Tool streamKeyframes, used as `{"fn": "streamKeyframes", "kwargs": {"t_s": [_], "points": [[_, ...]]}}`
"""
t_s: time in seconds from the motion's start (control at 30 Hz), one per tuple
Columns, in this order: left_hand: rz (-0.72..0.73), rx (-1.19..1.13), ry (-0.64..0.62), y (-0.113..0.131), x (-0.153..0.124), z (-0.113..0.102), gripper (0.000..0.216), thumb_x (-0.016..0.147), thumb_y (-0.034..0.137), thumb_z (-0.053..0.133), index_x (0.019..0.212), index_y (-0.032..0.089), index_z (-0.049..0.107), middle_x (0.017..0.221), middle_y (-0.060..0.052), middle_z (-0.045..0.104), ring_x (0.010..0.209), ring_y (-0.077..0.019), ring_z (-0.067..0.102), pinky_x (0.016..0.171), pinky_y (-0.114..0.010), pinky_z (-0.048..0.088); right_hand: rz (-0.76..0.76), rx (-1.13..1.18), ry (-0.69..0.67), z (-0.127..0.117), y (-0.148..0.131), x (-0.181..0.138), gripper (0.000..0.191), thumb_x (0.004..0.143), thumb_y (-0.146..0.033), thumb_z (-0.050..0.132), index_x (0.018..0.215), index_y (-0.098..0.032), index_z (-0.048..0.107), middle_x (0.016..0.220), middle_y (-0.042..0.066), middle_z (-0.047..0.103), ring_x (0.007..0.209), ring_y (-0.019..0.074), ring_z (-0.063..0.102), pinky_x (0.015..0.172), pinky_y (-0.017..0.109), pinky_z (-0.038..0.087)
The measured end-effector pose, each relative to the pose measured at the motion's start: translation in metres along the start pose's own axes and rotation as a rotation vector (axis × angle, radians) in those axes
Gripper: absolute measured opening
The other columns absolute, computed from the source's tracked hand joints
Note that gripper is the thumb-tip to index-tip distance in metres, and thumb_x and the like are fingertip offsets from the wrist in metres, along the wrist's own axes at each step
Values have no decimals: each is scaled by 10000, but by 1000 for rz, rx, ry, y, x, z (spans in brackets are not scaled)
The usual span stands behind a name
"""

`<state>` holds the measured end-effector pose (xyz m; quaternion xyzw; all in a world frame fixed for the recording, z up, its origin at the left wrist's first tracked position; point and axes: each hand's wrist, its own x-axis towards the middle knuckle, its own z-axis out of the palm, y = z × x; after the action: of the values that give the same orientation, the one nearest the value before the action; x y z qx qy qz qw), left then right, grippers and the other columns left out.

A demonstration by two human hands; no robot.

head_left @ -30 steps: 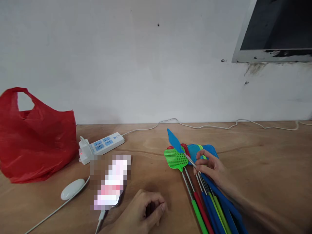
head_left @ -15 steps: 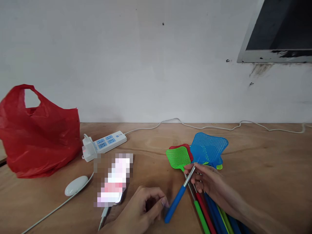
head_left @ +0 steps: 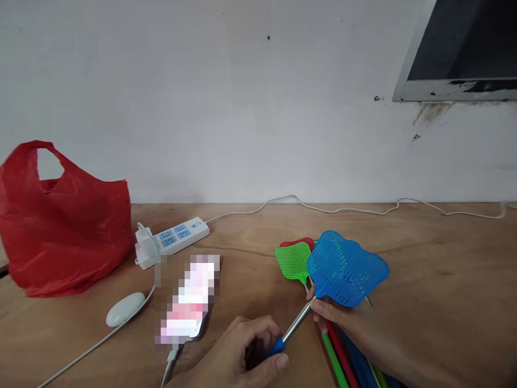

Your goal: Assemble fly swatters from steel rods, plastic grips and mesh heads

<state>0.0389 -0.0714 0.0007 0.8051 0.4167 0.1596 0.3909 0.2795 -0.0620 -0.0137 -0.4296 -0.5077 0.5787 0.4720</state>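
A blue fly swatter (head_left: 346,268) is lifted above a pile of fly swatters (head_left: 297,260) with green, red and blue handles on the wooden table (head_left: 444,269). My right hand (head_left: 335,315) pinches its metal shaft just below the mesh head. My left hand (head_left: 246,358) closes around the swatter's blue grip at the near end. The shaft runs slanted between both hands.
A red plastic bag (head_left: 60,226) stands at the left. A white power strip (head_left: 172,240) with its cable lies beside it. A phone (head_left: 188,299) on a cable and a white oval device (head_left: 124,308) lie near my left hand. A dark window (head_left: 464,48) is upper right.
The blue swatter has been turned and drawn toward me, its head now facing up. My left hand, empty before, has closed on its blue grip. My right hand slid along the shaft.
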Motion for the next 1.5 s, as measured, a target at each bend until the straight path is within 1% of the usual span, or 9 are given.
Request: {"fn": "streamKeyframes", "kwargs": {"t_s": [0.23, 0.37, 0.43, 0.57, 0.7, 0.87, 1.13, 1.27, 1.5], "points": [[-39, 36, 43, 0, 1, -1, 405, 978, 536, 408, 780, 216, 558, 745, 9, 560, 752, -176, 516, 691, -257, 405, 26, -65, -56, 7, -6, -3, 410, 803, -621, 673, 902, -226, 626, 644, -23, 603, 580, 152, 555, 548, 279, 473], [-18, 42, 65, 3, 2, -2, 417, 994, 542, 372, 844, 220, 590, 783, 2, 598, 781, -182, 542, 722, -255, 425, 70, -181, -146, 15, -11, -4, 524, 885, -675, 507, 632, -217, 477, 513, -58, 419, 499, 107, 382, 521, 260, 347], [1, 85, 80, 6, 4, -2, 392, 1001, 517, 375, 875, 221, 599, 788, 0, 614, 768, -180, 546, 707, -252, 422, 164, -196, -109, 19, -11, -4, 578, 858, -708, 510, 575, -221, 382, 509, -73, 327, 485, 93, 286, 490, 262, 263], [44, 187, 81, 13, 9, 0, 324, 1036, 426, 332, 945, 233, 576, 795, 4, 637, 739, -181, 576, 686, -262, 408, 290, -94, 65, 27, -8, 1, 665, 679, -782, 633, 583, -246, 252, 530, -102, 203, 476, 79, 150, 453, 272, 128], [46, 300, 56, 9, 12, 8, 356, 1059, 399, 274, 877, 234, 532, 762, -9, 645, 699, -201, 606, 638, -281, 384, 247, -80, 30, 30, -8, 5, 622, 671, -731, 681, 582, -246, 302, 505, -107, 225, 461, 75, 165, 450, 278, 114], [29, 453, 74, 2, 12, 12, 369, 1069, 362, 245, 908, 226, 547, 796, -47, 689, 689, -232, 642, 603, -295, 374, 336, -39, 21, 33, -14, 7, 652, 631, -727, 707, 540, -251, 270, 448, -123, 196, 414, 60, 131, 420, 274, 96], [-69, 774, -68, 10, 13, 3, 291, 1042, 234, 306, 1059, 189, 593, 705, -82, 723, 573, -278, 661, 461, -305, 229, 324, 133, 35, 38, -26, 4, 673, 562, -695, 765, 513, -244, 268, 449, -128, 191, 419, 49, 107, 429, 264, 73], [-95, 750, -14, 0, -4, -8, 283, 1036, 244, 317, 1007, 218, 597, 705, -71, 735, 600, -275, 689, 486, -289, 302, 209, 173, 205, 16, -37, 5, 697, 566, -615, 816, 519, -243, 229, 484, -124, 179, 462, 54, 94, 450, 261, 83], [0, 532, 114, -13, -19, -6, 421, 1059, 379, 222, 948, 245, 606, 791, -60, 750, 703, -264, 718, 606, -292, 451, 201, 161, 186, 1, -31, 4, 649, 665, -550, 797, 520, -247, 242, 491, -120, 148, 463, 65, 70, 441, 270, 97]]}}
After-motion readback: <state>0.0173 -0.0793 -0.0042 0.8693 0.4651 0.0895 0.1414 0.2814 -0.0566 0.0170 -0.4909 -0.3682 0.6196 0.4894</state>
